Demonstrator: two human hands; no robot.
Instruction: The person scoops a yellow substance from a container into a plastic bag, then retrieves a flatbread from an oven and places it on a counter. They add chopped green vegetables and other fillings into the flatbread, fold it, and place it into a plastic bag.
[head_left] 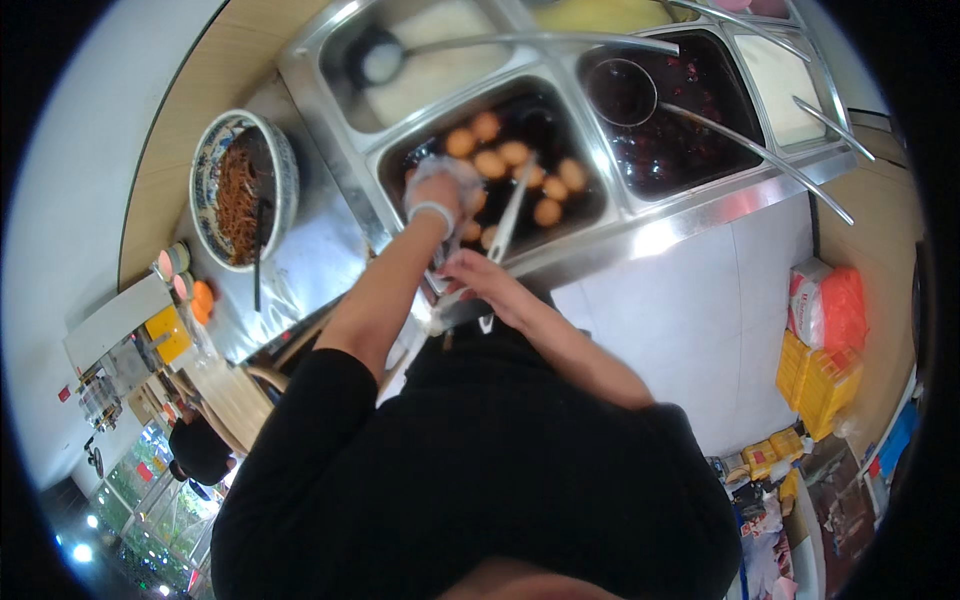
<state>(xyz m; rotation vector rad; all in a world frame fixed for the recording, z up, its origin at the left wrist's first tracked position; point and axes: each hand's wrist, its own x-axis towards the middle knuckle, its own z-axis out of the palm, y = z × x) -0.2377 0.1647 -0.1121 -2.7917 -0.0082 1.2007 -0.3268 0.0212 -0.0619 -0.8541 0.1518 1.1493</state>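
My left hand (440, 190), wrapped in a clear plastic bag, reaches over the left side of a steel pan (610, 200). In the pan, brown eggs (490, 163) sit in dark liquid. The bag and motion blur hide the left fingers, and whether they grip an egg does not show. Just below, at the pan's front rim, my right hand (477, 275) has its fingers curled in beneath the left wrist; what they hold is unclear. Beside it a pale long-handled utensil (508, 218) slants out of the eggs, its handle passing over the rim.
Left of the pan, a patterned bowl (283, 180) of brown shreds with dark sticks (257, 270) stands on a steel counter (325, 255). Behind and right are pans of white food (450, 85) and dark red liquid (660, 165), with ladle handles (775, 160) jutting over the front edge.
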